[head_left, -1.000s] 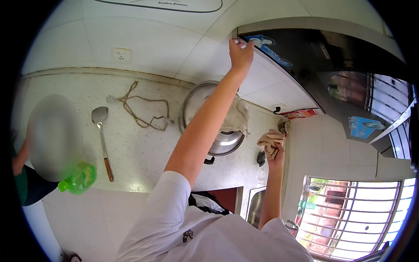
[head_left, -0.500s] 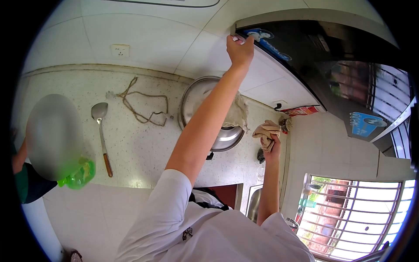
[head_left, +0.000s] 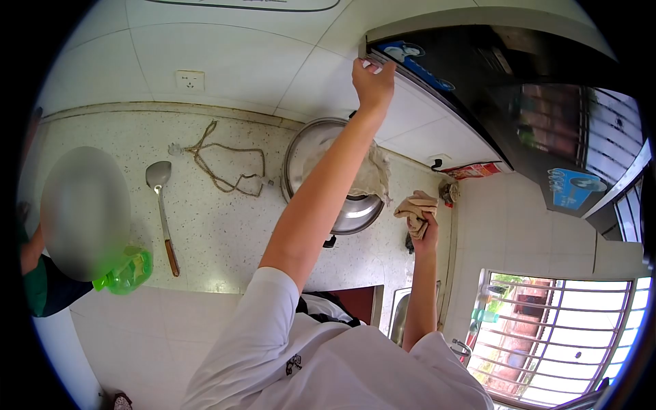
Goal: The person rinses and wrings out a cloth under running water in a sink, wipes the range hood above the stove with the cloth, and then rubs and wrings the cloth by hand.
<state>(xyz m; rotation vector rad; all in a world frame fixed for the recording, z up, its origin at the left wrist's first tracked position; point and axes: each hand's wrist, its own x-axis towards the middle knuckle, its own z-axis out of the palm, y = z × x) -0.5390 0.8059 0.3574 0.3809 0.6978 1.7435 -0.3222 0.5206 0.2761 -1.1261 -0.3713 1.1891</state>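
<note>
My left hand (head_left: 374, 87) is raised to the near corner of a black range hood (head_left: 471, 75), its fingers curled against the lower edge. Part of those fingers is hidden behind the edge. Lower down, my right hand (head_left: 427, 234) holds a crumpled tan cloth (head_left: 416, 210) over the counter's right side. Beneath my left forearm sits a round steel pan (head_left: 295, 160), partly covered by the arm. A pale, wet-looking cloth (head_left: 372, 176) is draped over its right side.
The speckled counter (head_left: 219, 239) bears a brown cord (head_left: 263, 160) and a spatula (head_left: 164, 219). At the left is another person, with a green plastic bottle (head_left: 130, 270) close by. A sink (head_left: 400, 314) and barred window (head_left: 547, 342) lie to the right.
My left hand stays at the hood's edge, and the right hand keeps its hold on the cloth, which has turned slightly. The view has shifted a little.
</note>
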